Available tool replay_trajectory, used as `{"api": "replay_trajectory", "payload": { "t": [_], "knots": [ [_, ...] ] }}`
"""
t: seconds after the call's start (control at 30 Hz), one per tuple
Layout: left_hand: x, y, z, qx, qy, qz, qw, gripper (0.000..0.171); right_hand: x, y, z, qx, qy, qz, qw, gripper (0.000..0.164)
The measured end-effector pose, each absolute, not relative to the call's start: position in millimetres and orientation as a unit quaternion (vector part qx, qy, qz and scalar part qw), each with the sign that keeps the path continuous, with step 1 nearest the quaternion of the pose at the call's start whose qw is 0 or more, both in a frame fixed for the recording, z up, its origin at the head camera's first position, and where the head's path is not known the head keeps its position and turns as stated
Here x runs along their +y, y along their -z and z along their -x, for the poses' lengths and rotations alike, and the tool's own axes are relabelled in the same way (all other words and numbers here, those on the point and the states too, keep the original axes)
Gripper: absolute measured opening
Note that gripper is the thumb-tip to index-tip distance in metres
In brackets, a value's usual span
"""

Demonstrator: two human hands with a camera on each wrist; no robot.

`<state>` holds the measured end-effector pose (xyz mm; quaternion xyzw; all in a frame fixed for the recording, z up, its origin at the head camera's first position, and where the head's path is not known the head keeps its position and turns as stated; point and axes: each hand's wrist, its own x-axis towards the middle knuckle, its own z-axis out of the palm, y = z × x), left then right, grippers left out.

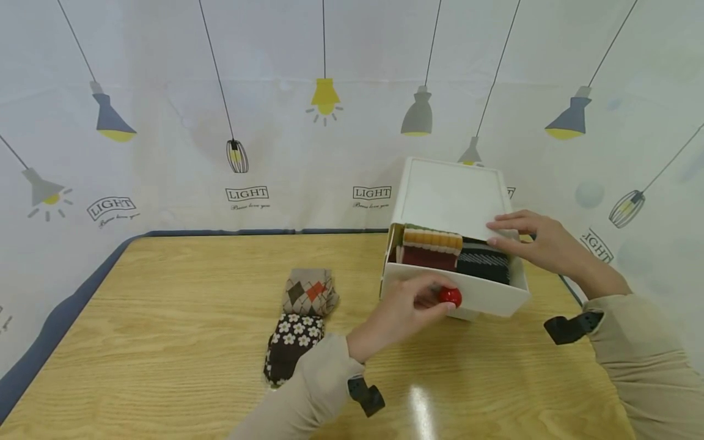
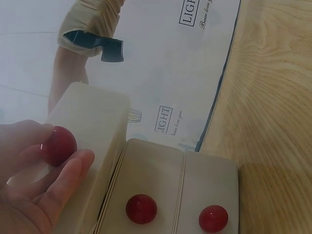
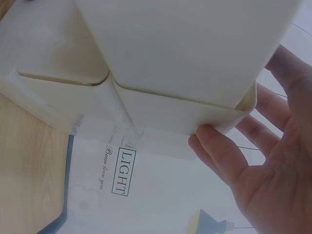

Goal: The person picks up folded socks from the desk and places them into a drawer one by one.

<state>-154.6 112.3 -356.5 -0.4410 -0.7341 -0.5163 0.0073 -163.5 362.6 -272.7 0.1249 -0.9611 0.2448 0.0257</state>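
Note:
My left hand (image 1: 409, 305) pinches the red knob (image 1: 450, 297) on the front of the pulled-out top drawer (image 1: 489, 299) of a small white cabinet (image 1: 453, 189). Rolled socks fill the drawer: a striped orange and maroon pair (image 1: 431, 247) at left and a black-grey pair (image 1: 483, 263) at right. At the cabinet's right, my right hand (image 1: 541, 241) rests its fairly straight fingers on the top near the front edge. In the left wrist view, two lower drawers with red knobs (image 2: 141, 208) sit beneath the open one.
Left of the cabinet, a folded beige argyle sock pair (image 1: 308, 293) and a dark flowered sock pair (image 1: 294, 342) lie on the wooden table (image 1: 165, 342). A white cloth printed with lamps (image 1: 275, 122) hangs behind the table.

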Motion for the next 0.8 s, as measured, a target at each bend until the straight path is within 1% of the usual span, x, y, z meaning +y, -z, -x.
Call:
{"api": "replay_trajectory", "payload": {
  "t": [0.2, 0.4, 0.8],
  "knots": [
    [114.7, 354.3, 160.2, -0.735, 0.524, 0.430, -0.009, 0.023, 362.4, 273.1, 163.7, -0.962, -0.240, -0.126, 0.027, 0.046],
    [116.6, 350.3, 163.3, -0.743, 0.515, 0.426, -0.007, 0.023, 362.7, 271.6, 163.8, -0.964, -0.238, -0.119, 0.019, 0.048],
    [118.6, 350.0, 171.9, -0.754, 0.511, 0.413, -0.024, 0.023, 362.2, 270.9, 163.4, -0.964, -0.242, -0.108, 0.010, 0.050]
  ]
}}
